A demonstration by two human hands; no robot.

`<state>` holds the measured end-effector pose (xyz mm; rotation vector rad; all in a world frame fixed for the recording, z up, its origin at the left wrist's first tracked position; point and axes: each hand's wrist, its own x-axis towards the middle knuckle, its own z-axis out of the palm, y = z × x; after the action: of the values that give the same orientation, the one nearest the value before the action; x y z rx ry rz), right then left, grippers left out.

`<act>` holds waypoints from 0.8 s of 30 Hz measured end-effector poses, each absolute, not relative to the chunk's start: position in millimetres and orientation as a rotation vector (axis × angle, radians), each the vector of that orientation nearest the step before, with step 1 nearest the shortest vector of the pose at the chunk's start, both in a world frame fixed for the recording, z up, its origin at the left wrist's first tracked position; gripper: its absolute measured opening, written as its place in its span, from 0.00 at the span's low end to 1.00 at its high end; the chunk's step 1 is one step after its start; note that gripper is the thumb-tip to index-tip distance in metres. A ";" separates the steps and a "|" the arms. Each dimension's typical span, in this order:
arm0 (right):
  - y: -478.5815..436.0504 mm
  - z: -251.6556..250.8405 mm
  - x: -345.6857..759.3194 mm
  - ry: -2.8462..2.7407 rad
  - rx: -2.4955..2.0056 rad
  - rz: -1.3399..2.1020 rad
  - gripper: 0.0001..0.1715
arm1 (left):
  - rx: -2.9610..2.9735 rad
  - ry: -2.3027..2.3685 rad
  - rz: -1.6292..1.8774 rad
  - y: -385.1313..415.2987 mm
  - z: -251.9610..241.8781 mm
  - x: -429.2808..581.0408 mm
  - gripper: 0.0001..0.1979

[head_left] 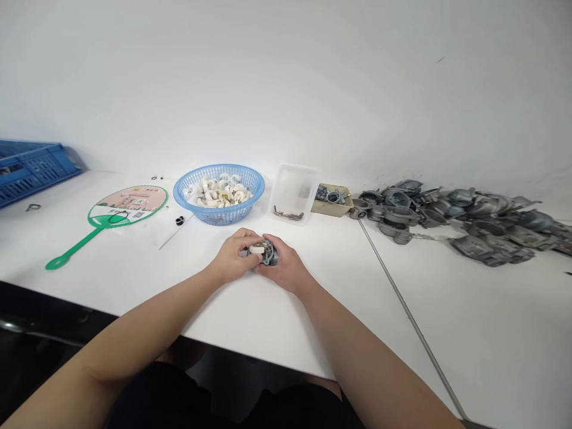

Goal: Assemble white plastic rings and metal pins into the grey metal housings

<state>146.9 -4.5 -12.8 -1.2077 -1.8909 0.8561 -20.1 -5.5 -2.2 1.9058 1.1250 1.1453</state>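
Note:
Both my hands are closed around a grey metal housing (269, 252) just above the white table. My left hand (233, 257) grips its left side, with the thumb by a white plastic piece (257, 249) set in the opening. On the other side, my right hand (284, 266) wraps the housing, its fingers partly covering the rim. Small brass-coloured bits show inside, too small to name. Beyond my hands stands a blue basket (218, 217) full of white curved plastic parts (223, 192).
A clear plastic box (292, 179) holds metal pins (288, 215); beside it is a yellowish tray (333, 208) of metal parts. Grey metal castings (397, 208) pile up at right. A green-handled fan (127, 205), a black ring (179, 220) and a blue crate (40, 170) are at left.

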 end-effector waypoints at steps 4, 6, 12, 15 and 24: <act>-4.3 -12.3 148.7 -1.896 -1.196 0.885 0.42 | 1.909 1.079 1.106 -4.3 -4.5 -23.3 0.19; -4.1 -12.5 149.2 -1.894 -1.180 0.889 0.42 | 1.928 1.052 1.089 -4.7 -4.8 -25.1 0.19; -3.5 -13.2 149.5 -1.911 -1.181 0.863 0.43 | 1.930 1.076 1.082 -6.3 -5.1 -26.3 0.18; -3.5 -13.7 149.2 -1.902 -1.188 0.865 0.43 | 1.932 1.101 1.083 -5.0 -4.9 -24.9 0.18; -4.4 -14.3 147.8 -1.889 -1.206 0.860 0.43 | 1.978 1.121 1.102 -2.1 -3.2 -23.7 0.17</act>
<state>147.8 -4.4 -14.3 -1.2060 -1.8889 0.8599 -23.7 -2.1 -3.2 1.9783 1.1214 1.1020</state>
